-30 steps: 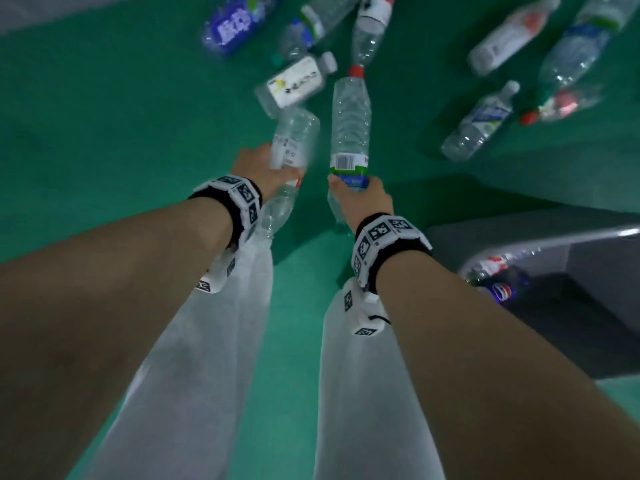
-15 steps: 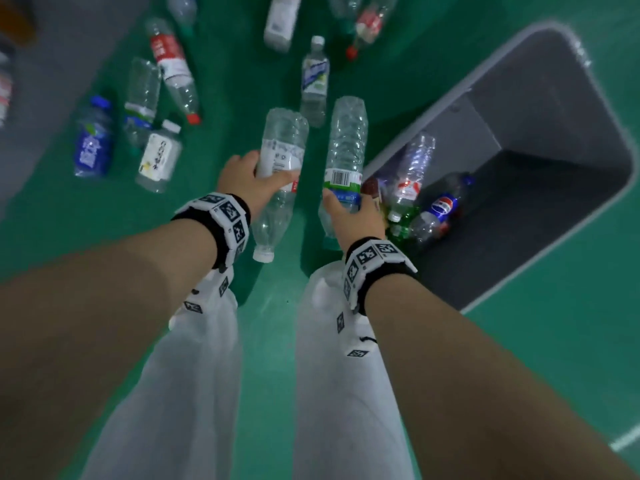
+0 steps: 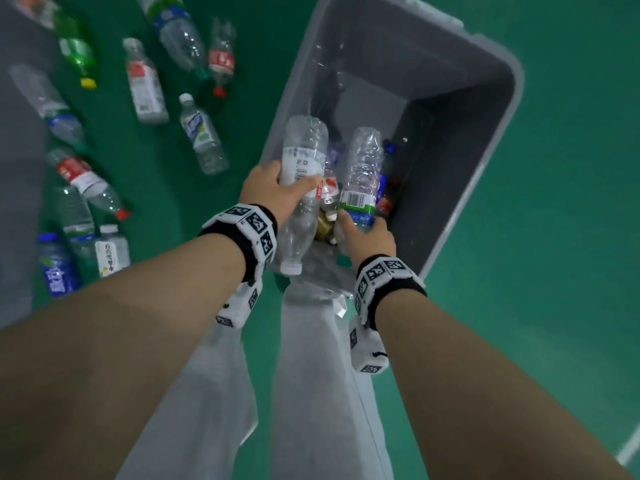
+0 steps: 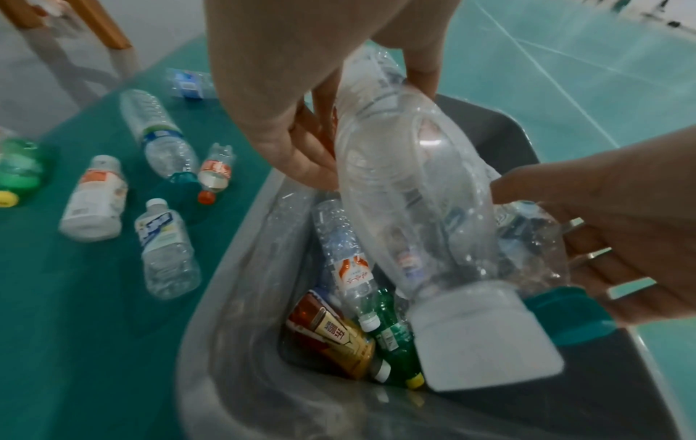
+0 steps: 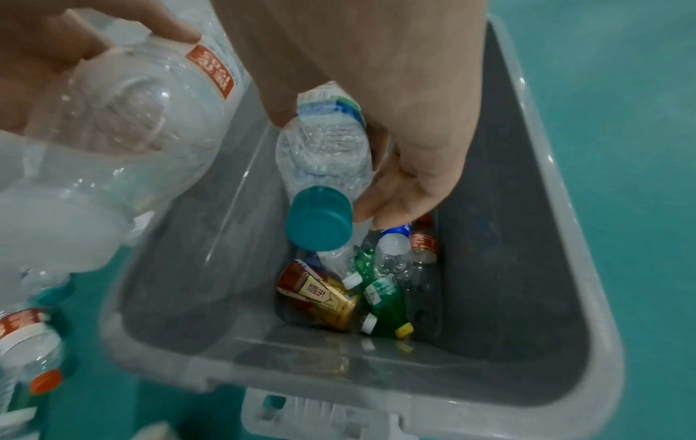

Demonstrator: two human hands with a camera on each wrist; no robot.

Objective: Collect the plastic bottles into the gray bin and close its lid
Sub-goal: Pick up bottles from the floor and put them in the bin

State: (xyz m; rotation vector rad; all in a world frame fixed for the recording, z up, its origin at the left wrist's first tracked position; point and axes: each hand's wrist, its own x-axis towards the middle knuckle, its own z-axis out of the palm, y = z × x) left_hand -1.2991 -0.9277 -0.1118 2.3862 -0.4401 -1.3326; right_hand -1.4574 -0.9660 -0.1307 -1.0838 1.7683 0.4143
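Observation:
The gray bin (image 3: 485,109) stands open on the green floor, with several bottles (image 5: 339,297) lying at its bottom. My left hand (image 3: 273,192) grips a clear bottle with a white cap (image 3: 301,157), cap toward me, over the bin's near left corner. In the left wrist view this bottle (image 4: 414,208) hangs cap-down above the bin's inside. My right hand (image 3: 367,233) grips a clear bottle with a green and blue label (image 3: 363,168) right beside it. The right wrist view shows that bottle (image 5: 324,154) pointing its teal cap down into the bin (image 5: 527,268).
Several loose bottles (image 3: 204,133) lie scattered on the green floor left of the bin. A gray floor strip (image 3: 17,202) runs along the far left, and a wooden leg (image 4: 101,23) stands beyond it. My white trouser legs (image 3: 311,375) are just before the bin.
Both hands have carried their bottles from above the floor bottles rightward to over the bin's opening. The bin has come from the right edge to the middle of the head view.

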